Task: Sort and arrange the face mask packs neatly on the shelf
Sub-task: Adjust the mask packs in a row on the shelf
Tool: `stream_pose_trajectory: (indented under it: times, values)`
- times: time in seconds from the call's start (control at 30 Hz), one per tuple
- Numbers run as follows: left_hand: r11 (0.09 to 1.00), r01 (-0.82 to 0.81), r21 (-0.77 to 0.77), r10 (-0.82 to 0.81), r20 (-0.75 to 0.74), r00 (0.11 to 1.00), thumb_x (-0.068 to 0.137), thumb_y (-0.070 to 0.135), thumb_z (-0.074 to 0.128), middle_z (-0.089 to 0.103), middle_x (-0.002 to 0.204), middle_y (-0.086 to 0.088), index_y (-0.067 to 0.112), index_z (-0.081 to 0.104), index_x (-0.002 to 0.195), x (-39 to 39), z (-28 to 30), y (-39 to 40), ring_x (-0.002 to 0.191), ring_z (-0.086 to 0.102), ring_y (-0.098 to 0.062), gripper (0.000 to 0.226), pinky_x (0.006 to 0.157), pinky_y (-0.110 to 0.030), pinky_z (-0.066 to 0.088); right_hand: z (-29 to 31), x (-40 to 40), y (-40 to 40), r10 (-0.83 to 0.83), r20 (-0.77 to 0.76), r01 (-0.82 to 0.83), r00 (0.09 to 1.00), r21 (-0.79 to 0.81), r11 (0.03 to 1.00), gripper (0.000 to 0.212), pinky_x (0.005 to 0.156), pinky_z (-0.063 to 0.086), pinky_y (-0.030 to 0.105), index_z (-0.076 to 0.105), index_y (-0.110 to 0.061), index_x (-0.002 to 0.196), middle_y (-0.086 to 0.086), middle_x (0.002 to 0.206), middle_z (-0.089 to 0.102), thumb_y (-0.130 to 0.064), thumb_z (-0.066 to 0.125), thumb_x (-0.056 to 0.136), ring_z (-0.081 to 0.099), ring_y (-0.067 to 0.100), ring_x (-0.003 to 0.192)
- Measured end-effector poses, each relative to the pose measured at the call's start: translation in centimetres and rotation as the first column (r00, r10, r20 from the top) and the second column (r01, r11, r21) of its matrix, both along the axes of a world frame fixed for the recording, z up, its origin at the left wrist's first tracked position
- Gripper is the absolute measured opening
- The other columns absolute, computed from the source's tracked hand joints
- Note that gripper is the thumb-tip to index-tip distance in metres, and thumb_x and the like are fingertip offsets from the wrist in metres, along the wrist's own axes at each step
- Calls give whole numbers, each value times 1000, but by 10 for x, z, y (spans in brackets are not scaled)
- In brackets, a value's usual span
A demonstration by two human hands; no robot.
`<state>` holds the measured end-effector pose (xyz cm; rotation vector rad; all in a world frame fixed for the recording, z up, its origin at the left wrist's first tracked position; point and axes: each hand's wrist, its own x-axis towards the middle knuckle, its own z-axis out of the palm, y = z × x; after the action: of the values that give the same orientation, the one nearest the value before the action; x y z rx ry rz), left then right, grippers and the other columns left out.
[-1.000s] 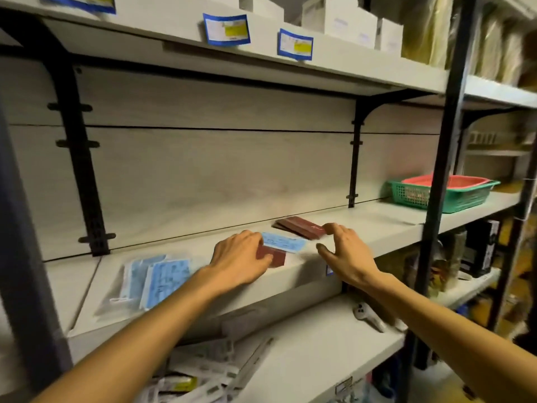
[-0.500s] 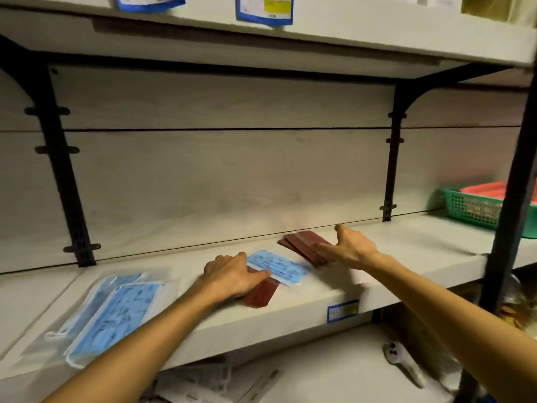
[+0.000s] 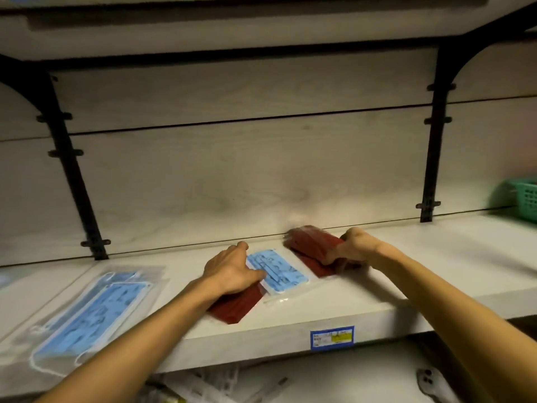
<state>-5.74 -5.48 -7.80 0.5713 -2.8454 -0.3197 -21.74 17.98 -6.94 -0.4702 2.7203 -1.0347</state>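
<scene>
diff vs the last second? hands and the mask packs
The right hand, open and reaching a second ago, now grips the stack of red packs near the back of the shelf. The left hand stays on the blue pack and the red pack under it. The blue packs at left are unmoved.

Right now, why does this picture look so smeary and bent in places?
Head view: the right hand gripping the dark red mask packs is motion-blurred, as is the green plastic basket; the wide lens bows the white shelf; lighting is dim and warm.
</scene>
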Motion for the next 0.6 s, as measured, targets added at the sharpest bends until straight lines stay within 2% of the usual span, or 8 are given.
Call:
stream_pose_trajectory:
  times: [0.07,0.13,0.23,0.3,0.37,0.43,0.5,0.6]
  values:
    - [1000,-2,17,2,-11,1000,83,55,69,48,151,2,24,40,148,-3,0,2,130,53,-21,78,97,-33,46,-3,-4,7,-10,-10,9,1000,-87,996,42,54,52,27,73,-6,91,9,76,73,-26,91,59,63,19,58]
    - [1000,-6,30,7,-38,999,84,51,70,51,147,3,26,43,146,-6,-1,5,125,56,-20,72,89,-31,46,-7,-4,10,-22,-23,18,999,-178,984,39,63,57,32,72,-8,90,8,78,75,-28,91,62,67,19,62]
    - [998,-9,57,15,-101,995,85,47,72,54,143,5,27,47,140,-7,-4,9,120,56,-16,64,83,-28,42,-9,6,6,-6,-73,-9,997,-199,980,56,72,57,36,71,-15,83,2,78,74,-66,81,61,70,20,74]
    - [996,-16,89,27,-128,991,84,46,74,56,140,7,27,49,138,-7,-5,9,120,57,-15,62,86,-29,44,-11,15,0,-19,-152,0,988,-125,992,67,68,54,36,70,-16,80,0,76,73,-80,68,59,68,20,73]
    - [990,-23,136,42,-137,990,82,45,77,59,136,7,27,51,135,-8,-6,8,117,59,-16,62,90,-31,48,-13,22,-5,-30,-275,35,961,16,999,59,64,47,32,63,-19,85,0,83,70,-74,67,66,64,19,75]
    - [979,-30,200,59,-144,988,80,42,80,59,134,6,28,52,134,-7,-6,7,114,61,-16,62,94,-35,51,-16,25,-9,-5,-348,44,938,107,993,57,70,48,33,57,-18,98,1,95,67,-66,71,70,63,22,87]
    - [962,-28,271,73,-157,985,78,38,84,59,134,6,28,53,133,-7,-6,5,112,63,-16,64,97,-38,52,-17,25,-8,5,-329,33,944,109,993,58,72,48,34,50,-19,102,0,97,63,-62,74,71,61,23,91]
    - [928,-3,374,79,-188,979,76,30,87,58,136,5,26,54,132,-5,-8,3,113,64,-16,64,99,-43,53,-15,19,-2,17,-210,-12,977,27,1000,46,75,54,36,53,-19,85,0,87,65,-53,81,71,63,20,83]
